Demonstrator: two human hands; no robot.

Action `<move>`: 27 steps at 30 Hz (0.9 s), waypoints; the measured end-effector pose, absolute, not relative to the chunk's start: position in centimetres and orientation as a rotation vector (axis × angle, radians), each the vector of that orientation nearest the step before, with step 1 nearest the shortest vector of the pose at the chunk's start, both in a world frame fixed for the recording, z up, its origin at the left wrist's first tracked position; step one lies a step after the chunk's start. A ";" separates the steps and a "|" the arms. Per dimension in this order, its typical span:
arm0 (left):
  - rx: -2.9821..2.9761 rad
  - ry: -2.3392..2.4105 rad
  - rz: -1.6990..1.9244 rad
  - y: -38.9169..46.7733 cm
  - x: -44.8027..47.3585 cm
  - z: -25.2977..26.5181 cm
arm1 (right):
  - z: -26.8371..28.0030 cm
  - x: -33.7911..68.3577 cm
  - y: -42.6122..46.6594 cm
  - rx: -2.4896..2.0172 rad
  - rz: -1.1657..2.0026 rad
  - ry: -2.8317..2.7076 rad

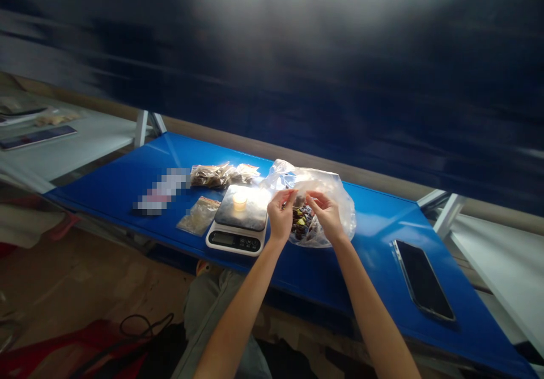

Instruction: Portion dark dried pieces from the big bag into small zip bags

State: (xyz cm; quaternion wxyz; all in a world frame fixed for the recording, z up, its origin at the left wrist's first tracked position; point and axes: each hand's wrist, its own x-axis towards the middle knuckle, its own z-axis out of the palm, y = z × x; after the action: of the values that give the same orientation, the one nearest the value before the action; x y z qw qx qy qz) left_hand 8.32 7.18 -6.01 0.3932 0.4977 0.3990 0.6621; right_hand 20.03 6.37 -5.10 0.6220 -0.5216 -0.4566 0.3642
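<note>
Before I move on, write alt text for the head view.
Left hand and right hand pinch close together over a clear bag of small pieces on a blue table; what they hold is unclear. A scale bearing a cup stands left, a phone lies right.

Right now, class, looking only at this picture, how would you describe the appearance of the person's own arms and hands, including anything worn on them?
The left hand and right hand are ungloved, with slender fingers. The forearms are slim and bare, with no sleeve in view. No watch or bracelet shows. Fingernails are too small to make out.
</note>
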 end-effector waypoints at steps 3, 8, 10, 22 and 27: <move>1.276 0.994 1.672 7.1 8.3 -5.9 | -5.4 20.1 6.5 -1.206 0.791 -1.035; 1.315 1.036 1.649 6.8 8.3 -5.6 | -5.4 20.4 6.6 -1.182 0.704 -0.959; 1.339 1.053 1.642 6.8 8.3 -5.5 | -5.4 20.4 6.6 -1.171 0.697 -0.947; 1.352 1.093 1.677 6.7 8.2 -5.5 | -5.7 20.4 6.7 -1.164 0.678 -0.896; 1.454 1.016 1.639 6.4 8.5 -5.2 | -5.4 20.3 6.7 -1.167 0.764 -0.941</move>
State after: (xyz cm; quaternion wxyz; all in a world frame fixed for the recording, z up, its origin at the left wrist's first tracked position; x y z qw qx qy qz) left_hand 8.50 6.41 -5.22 0.3556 0.5627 0.3932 0.6343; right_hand 20.25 6.73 -5.42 0.6665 -0.5169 -0.4171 0.3385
